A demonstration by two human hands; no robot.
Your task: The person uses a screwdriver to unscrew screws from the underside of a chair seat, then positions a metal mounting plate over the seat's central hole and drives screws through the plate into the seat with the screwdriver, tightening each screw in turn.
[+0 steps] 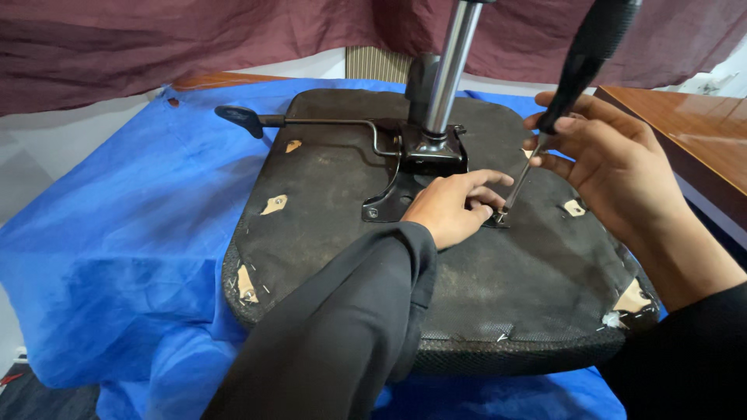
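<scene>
On the upturned chair seat (327, 233), lying across a blue-draped surface (117, 233), you are working a screw at the black mounting plate (405, 179) beside the chrome gas column (451, 70). Your right hand (615, 167) is closed round the screwdriver (580, 66) — its tip sits down at the plate's near corner — while your left hand (455, 206) pinches loosely beside that tip, steadying it. Judging by this, the screw is mid-turn; next calls for firm downward pressure, shaft kept in line with the screw.
</scene>
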